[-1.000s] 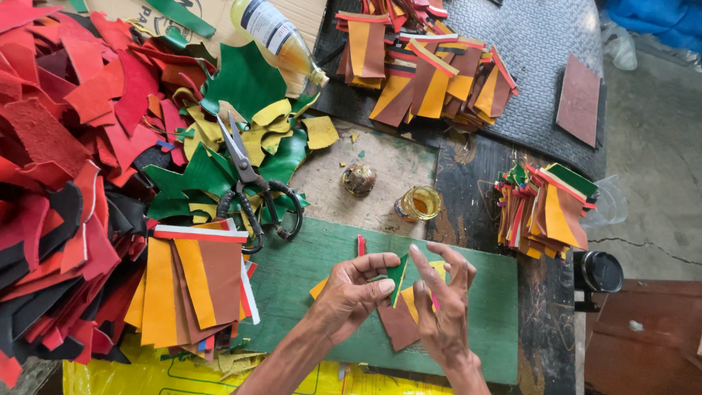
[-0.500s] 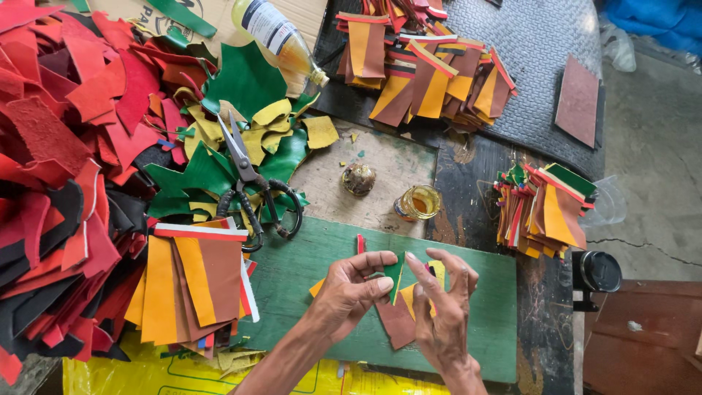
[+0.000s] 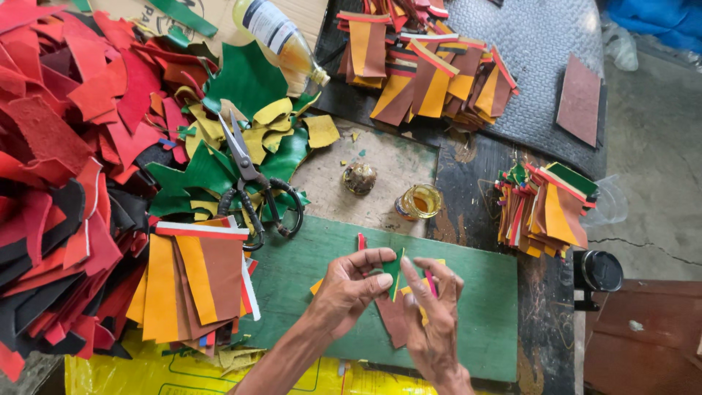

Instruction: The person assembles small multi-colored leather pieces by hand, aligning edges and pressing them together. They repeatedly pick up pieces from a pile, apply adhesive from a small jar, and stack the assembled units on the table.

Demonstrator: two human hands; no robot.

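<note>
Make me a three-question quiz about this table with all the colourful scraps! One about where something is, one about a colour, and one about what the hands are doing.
1. Where do the scissors lie?
A. on the green scraps above the green board
B. inside the glue jar
C. on the floor

2. What colour is the thin strip between the two hands?
A. blue
B. green
C. white

3. What is the left hand doing?
A. resting flat and open
B. holding the bottle
C. pinching the strip with its fingertips

Answers: 1 A, the scissors rest on green scraps just past the board's top edge. 2 B, the strip is green. 3 C, thumb and fingers close on the strip, with the right hand touching it too.
</note>
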